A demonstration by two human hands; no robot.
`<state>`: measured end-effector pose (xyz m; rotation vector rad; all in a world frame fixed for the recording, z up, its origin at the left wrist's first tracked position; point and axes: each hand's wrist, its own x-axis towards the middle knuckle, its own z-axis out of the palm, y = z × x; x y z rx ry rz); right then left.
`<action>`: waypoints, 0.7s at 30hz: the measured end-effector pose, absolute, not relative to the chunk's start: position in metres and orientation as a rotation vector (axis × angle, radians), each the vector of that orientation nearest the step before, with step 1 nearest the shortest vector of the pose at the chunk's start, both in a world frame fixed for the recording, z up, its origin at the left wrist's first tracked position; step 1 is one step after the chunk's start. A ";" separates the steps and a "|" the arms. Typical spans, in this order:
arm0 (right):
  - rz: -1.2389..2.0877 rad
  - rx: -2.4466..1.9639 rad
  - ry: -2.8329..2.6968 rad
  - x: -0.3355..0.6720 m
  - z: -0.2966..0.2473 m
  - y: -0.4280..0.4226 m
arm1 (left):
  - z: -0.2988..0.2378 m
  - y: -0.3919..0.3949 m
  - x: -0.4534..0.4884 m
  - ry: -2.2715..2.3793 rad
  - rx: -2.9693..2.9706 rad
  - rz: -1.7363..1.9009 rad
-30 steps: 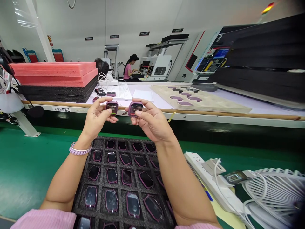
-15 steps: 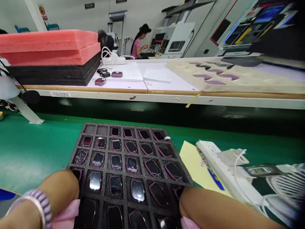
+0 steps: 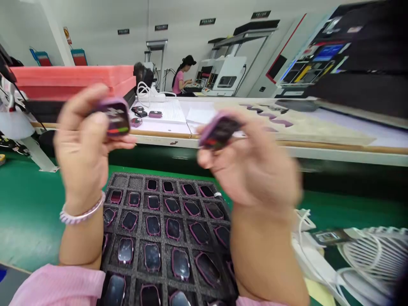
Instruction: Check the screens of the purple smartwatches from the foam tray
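My left hand [image 3: 84,148] is raised at the left, its fingers closed on a purple smartwatch body [image 3: 115,118] with a lit screen. On the right, my right hand [image 3: 258,165], blurred by motion, grips a second purple smartwatch body [image 3: 219,131], tilted, its screen also showing some colour. Below and between the forearms lies a black foam tray [image 3: 135,225] divided into square pockets. Most pockets hold strapless purple watch bodies with dark screens, such as one watch [image 3: 153,256]; two pockets at the far left corner hold none. My forearms cover parts of both tray sides.
Beyond the green mat [image 3: 35,229] runs a raised white shelf [image 3: 165,138]. It bears red foam blocks [image 3: 38,80], several watches [image 3: 155,114], white cables and paper sheets. White cables and a power strip [image 3: 307,255] lie at the right, beside a ribbed white object [image 3: 379,255]. A person [image 3: 180,80] sits far back.
Both hands have come up from the lower edge into view above the tray, each with a watch body. The camera view has tilted upward slightly.
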<state>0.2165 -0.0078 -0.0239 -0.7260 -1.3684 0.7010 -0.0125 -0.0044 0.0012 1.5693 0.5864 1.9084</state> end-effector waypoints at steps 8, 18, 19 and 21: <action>1.438 -0.545 -1.238 0.188 -0.054 0.054 | -0.031 0.064 0.008 0.707 1.556 1.366; 1.562 -0.684 -1.567 0.162 -0.098 0.072 | -0.034 0.091 -0.038 0.801 1.626 1.020; 1.502 -0.776 -1.685 0.155 -0.108 0.075 | -0.039 0.093 -0.051 0.877 1.682 0.941; 1.345 -0.967 -1.903 0.141 -0.128 0.080 | -0.057 0.094 -0.076 1.120 1.810 0.739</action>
